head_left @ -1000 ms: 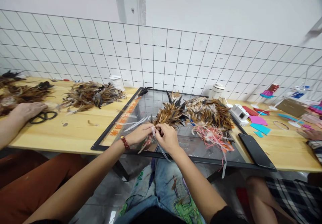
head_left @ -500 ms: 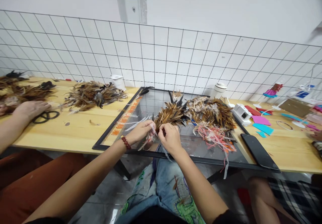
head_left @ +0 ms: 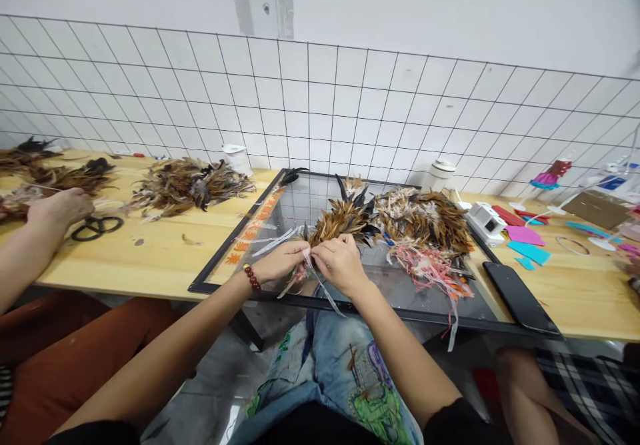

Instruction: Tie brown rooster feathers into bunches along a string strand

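A bundle of brown and black feathers lies over the black-framed glass panel. At the bundle's near end my left hand is closed, pinching a white ribbon that hangs down past the panel's front edge. Touching the same end, my right hand has its fingers pressed together beside the left fingertips; what they hold is too small to make out. Right of my hands is a larger feather pile, with pink and white strips in front of it.
Black scissors lie at the left, near another person's hand. Beyond them is a feather pile. A phone rests across the panel's right corner, with a white power adapter behind. A wire grid stands at the back.
My right hand has moved closer to my left, its fingers now pressed together at the bundle's end. The other person's hand at the left has lifted and curled. The view has shifted slightly.
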The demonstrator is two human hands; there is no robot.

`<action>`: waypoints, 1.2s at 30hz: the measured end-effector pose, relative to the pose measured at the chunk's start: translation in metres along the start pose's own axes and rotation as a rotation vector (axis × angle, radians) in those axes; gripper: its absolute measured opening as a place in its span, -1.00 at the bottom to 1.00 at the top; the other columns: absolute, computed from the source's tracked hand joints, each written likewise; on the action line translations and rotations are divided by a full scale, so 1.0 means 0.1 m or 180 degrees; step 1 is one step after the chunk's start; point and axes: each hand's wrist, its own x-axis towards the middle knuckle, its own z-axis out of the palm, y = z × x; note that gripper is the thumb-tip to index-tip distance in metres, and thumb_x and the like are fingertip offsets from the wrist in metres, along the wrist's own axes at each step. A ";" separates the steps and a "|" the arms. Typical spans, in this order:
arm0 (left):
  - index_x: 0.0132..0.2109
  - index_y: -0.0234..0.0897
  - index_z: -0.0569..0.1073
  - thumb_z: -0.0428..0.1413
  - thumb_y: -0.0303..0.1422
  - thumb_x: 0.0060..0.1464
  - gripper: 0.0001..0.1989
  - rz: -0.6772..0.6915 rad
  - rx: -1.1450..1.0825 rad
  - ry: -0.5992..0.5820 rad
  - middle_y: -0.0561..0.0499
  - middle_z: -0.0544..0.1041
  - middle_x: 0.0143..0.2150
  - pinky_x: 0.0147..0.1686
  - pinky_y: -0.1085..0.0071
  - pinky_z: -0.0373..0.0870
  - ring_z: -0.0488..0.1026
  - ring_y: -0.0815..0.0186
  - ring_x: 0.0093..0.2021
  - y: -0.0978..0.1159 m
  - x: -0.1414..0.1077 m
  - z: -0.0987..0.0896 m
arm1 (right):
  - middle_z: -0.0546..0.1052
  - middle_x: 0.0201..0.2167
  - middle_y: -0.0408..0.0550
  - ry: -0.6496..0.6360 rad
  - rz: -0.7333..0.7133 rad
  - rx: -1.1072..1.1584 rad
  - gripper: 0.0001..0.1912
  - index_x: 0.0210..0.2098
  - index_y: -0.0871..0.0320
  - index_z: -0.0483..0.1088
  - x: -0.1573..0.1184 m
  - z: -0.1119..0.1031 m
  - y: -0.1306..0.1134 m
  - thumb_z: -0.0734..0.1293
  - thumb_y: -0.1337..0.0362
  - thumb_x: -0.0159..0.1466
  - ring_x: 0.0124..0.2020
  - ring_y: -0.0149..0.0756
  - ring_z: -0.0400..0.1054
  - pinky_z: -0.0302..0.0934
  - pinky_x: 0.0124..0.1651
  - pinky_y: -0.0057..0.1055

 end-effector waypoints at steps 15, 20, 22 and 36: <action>-0.16 -0.33 0.43 -0.04 -0.06 0.11 -0.59 -0.0266 -0.0262 0.0578 0.11 0.28 -0.56 -0.60 0.51 0.21 0.23 0.42 -0.59 0.02 0.03 0.04 | 0.42 -0.40 -0.11 0.0433 0.0946 -0.0064 -0.93 -0.36 0.15 0.29 -0.06 0.14 -0.17 0.20 0.33 0.24 -0.28 -0.31 0.23 -0.09 -0.06 -0.29; -0.15 -0.33 0.49 -0.08 -0.09 0.14 -0.57 -0.0161 0.0231 0.0558 0.09 0.33 -0.55 -0.58 0.51 0.20 0.23 0.43 -0.60 0.06 0.04 0.03 | 0.43 -0.38 -0.09 0.0486 0.0954 -0.0036 -0.94 -0.34 0.15 0.30 -0.05 0.17 -0.20 0.20 0.33 0.24 -0.26 -0.30 0.24 -0.09 -0.05 -0.29; -0.09 -0.31 0.50 -0.10 -0.09 0.15 -0.55 -0.0177 0.0312 0.0434 0.08 0.37 -0.53 -0.58 0.51 0.19 0.24 0.42 -0.61 0.07 0.04 0.01 | 0.44 -0.37 -0.10 0.0487 0.0980 -0.0013 -0.95 -0.34 0.15 0.30 -0.05 0.18 -0.20 0.21 0.33 0.23 -0.26 -0.30 0.24 -0.09 -0.05 -0.29; -0.34 -0.43 0.48 0.19 -0.16 -0.05 -0.66 -0.0718 -0.1491 0.0255 -0.06 0.49 -0.48 -0.51 0.46 0.30 0.38 0.39 -0.53 -0.01 0.05 -0.10 | 0.44 -0.39 -0.14 0.0445 0.1105 0.0462 -0.97 -0.37 0.15 0.30 -0.11 0.21 -0.27 0.24 0.34 0.19 -0.27 -0.35 0.26 -0.10 -0.08 -0.32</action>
